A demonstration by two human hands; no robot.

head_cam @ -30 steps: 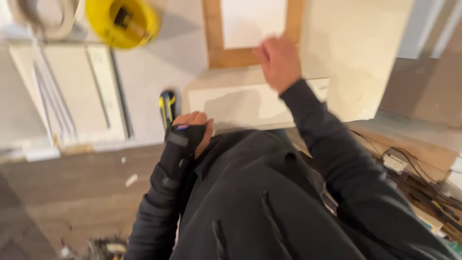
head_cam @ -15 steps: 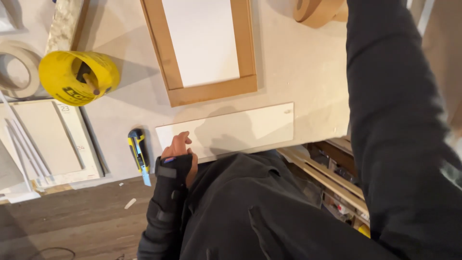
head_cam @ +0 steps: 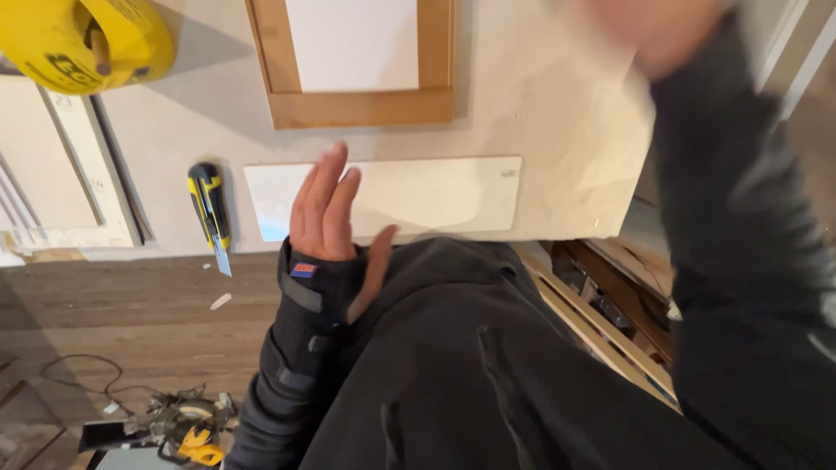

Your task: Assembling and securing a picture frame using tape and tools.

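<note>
Neither grip holds anything: the left hand (head_cam: 326, 218), in a black wrist brace, hovers with fingers spread and straight over the near left end of the flat white rectangular panel (head_cam: 435, 193), while the blurred right hand (head_cam: 657, 30) is raised at the far right, its fingers impossible to read. My reading is a pause in positioning the panel. It lies near the front edge of the pale counter (head_cam: 557, 113), a yellow-and-black utility knife (head_cam: 210, 209) just left of it, a wooden-framed white panel (head_cam: 353, 61) beyond, dark wood floor (head_cam: 131, 313) below.

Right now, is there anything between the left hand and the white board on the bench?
Nothing visible. The left hand is open right over the near edge of the white board. The yellow utility knife lies off to its left.
</note>
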